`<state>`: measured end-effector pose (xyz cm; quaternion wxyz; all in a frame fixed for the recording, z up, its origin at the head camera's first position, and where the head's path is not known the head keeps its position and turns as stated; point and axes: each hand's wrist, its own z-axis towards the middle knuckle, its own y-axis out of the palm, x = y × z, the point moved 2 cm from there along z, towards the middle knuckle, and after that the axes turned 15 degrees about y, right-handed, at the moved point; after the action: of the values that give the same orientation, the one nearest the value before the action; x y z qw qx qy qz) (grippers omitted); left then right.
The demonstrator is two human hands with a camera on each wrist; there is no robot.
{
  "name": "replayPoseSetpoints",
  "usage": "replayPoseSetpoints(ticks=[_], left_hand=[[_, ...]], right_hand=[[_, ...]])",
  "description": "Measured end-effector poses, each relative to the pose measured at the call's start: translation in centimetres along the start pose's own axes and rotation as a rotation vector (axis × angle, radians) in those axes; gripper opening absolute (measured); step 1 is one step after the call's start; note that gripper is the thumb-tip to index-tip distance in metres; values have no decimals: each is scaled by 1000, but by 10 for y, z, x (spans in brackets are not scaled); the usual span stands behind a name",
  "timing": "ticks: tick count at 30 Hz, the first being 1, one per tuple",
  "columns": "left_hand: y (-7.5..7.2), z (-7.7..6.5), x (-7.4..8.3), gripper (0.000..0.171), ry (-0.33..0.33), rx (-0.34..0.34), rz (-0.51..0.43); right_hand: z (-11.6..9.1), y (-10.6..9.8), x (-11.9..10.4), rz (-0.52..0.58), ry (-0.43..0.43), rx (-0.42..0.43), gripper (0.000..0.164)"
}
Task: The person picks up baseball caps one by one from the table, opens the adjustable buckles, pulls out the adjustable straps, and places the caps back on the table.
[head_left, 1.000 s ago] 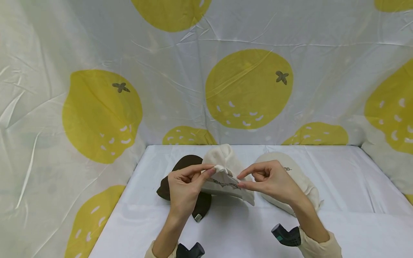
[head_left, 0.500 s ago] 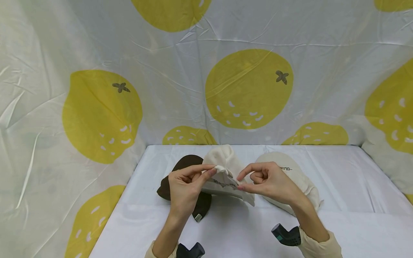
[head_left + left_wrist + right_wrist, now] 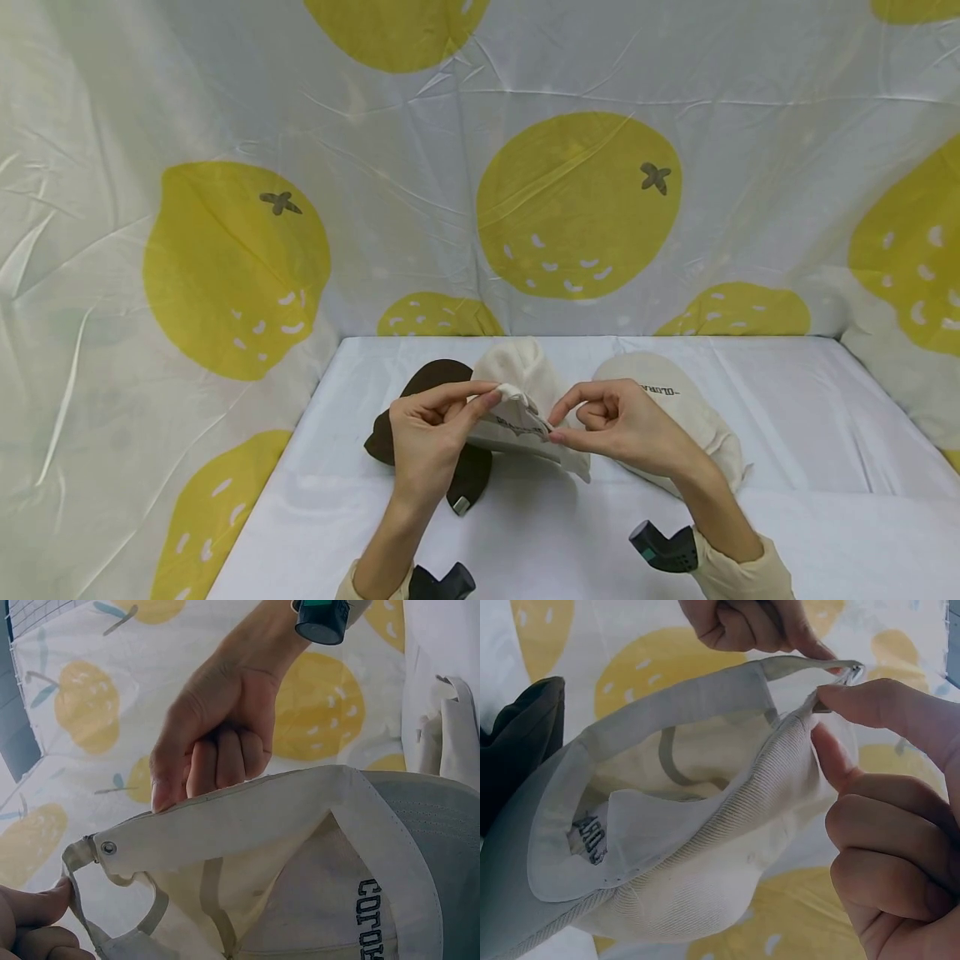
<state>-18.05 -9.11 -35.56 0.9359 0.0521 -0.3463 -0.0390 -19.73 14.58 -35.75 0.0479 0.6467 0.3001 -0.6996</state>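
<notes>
A cream cap (image 3: 517, 367), its crown at the back and its inside lettering visible, hangs between my hands. In the head view my left hand (image 3: 429, 437) pinches the cap's back strap (image 3: 77, 889). My right hand (image 3: 633, 427) pinches the edge of the sweatband (image 3: 247, 810) with thumb and index finger, the other fingers curled. The right wrist view shows the right thumb (image 3: 889, 705) on the edge near the strap end, beside a small metal snap. The lettering is upside down or sideways in the wrist views.
A dark brown cap (image 3: 438, 379) lies behind my left hand, its brim with a small sticker showing below the cream cap. To the right, partly behind my right hand, rests another cream cap (image 3: 693, 417). A white cloth (image 3: 810, 433) covers the table; lemon-print curtains (image 3: 750, 167) surround it.
My right hand has shifted slightly left with the strap-side edge of the cap. More lettering on the right-hand cap shows now. My left hand has hardly moved.
</notes>
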Motion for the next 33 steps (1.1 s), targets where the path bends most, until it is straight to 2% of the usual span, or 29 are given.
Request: replayPoseSetpoints(ticks=[9, 17, 27, 33], left_hand=[[-1, 0, 0, 11, -11, 1, 2], [-1, 1, 0, 12, -15, 5, -4], [-2, 1, 1, 12, -33, 8, 7], [-3, 0, 1, 12, -39, 5, 8]], right_hand=[[-4, -7, 1, 69, -21, -16, 8], [-4, -10, 2, 67, 10, 97, 8], [-3, -12, 2, 42, -28, 144, 4], [-1, -14, 3, 42, -87, 224, 8]])
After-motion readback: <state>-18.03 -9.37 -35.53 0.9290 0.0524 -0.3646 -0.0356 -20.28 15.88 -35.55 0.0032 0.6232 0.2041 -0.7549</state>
